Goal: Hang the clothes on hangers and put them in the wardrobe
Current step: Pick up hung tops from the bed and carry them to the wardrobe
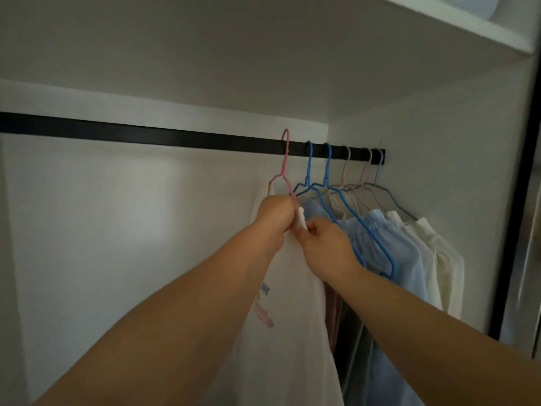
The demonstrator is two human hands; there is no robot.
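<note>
Up near black rail [146,136]: left hand [276,213] gripping pink hanger [284,168] with white T-shirt [281,332]; right hand [325,247] pinching its collar.

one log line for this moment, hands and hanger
left hand: grips white shirt at pink hanger | right hand: pinches shirt | hanger hook: at black rail

We reach both bare arms up and far, our left hand [276,213] curled in a fist, our right hand [325,247] just beside it, fingers pinched.
</note>
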